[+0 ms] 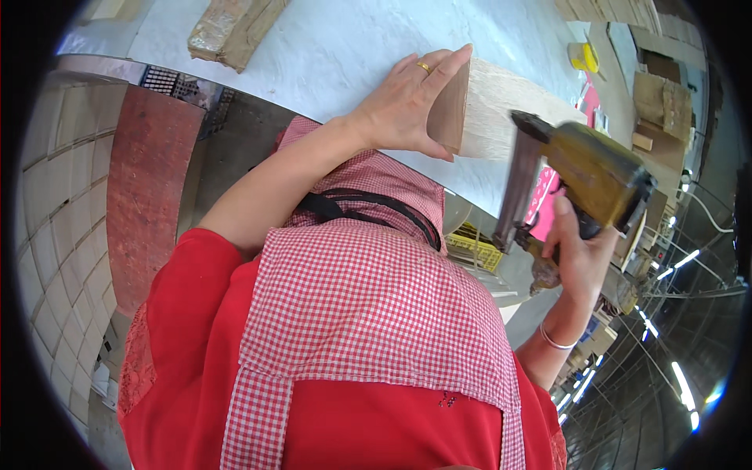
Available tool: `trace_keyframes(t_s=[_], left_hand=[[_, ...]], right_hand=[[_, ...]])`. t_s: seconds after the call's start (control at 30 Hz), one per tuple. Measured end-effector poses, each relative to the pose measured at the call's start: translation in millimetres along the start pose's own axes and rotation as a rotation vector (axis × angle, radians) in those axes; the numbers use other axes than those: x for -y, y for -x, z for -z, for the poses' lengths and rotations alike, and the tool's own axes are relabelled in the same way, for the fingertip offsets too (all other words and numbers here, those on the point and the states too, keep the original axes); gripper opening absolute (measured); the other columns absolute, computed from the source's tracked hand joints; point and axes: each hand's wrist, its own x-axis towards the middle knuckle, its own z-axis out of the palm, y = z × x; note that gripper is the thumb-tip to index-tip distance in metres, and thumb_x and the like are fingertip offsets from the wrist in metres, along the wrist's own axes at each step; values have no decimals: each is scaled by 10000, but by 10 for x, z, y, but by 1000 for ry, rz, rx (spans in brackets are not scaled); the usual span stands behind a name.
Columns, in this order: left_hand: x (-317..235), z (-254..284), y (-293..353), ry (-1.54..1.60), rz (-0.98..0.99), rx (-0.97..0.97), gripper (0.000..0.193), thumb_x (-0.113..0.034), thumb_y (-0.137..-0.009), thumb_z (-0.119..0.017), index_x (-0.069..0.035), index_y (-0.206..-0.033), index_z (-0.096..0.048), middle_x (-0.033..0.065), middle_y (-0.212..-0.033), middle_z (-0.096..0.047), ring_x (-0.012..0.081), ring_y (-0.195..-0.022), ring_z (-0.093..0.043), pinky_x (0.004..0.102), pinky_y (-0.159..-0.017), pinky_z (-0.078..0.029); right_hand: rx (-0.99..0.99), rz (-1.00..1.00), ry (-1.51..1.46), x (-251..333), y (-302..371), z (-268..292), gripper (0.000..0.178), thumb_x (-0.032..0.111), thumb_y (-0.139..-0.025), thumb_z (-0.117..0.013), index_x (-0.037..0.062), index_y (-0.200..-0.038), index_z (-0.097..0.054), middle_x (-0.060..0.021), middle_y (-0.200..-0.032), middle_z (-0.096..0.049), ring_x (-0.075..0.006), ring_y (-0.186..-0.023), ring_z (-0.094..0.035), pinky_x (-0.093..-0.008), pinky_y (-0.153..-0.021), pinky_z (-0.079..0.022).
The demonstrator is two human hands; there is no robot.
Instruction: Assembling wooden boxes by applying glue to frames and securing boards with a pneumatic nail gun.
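Observation:
My left hand [407,98], a ring on one finger, spans the end of a pale wooden piece [501,106]. Its thumb and fingers grip opposite edges of the brown end face. Whether the piece is a box or solid cannot be told. My right hand [578,251] is wrapped round the handle of a nail gun [599,168] with a yellow-brown body and a dark magazine. Slightly blurred, the nail gun is beside the right end of the wooden piece and hides part of it. No contact between them can be made out.
The wooden piece rests on a pale worktable [337,55]. A taped brown bundle [235,31] lies at the far left. Pink printed sheets [544,200] and a yellow tape roll [583,57] are on the right. Below the table edge sits a yellow crate [478,251]; a reddish board [149,188] stands left.

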Motion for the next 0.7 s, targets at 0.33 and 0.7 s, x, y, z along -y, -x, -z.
trace_keyframes(t_s=[0.33, 0.7], left_hand=[[-456, 629, 186, 1018, 959, -67, 1073, -592, -778, -723, -35, -1534, -204, 243, -1396, -457, 399, -1248, -498, 501, -1094, -394], [-576, 942, 946, 990, 1269, -154, 645, -555, -998, -435, 37, -1208, -577, 163, -1029, -682, 346, -1001, -654, 444, -861, -540]], right_hand=[[-418, 89, 59, -1950, -163, 1240, 378, 126, -870, -693, -18, -1195, -564, -104, -808, -629, -173, -634, -619, -291, -582, -497], [-555, -237, 826, -3655, -750, 1143, 576, 192, -822, -707, -44, -1308, -508, -300, -1278, -579, -440, -1127, -599, -474, -974, -464]])
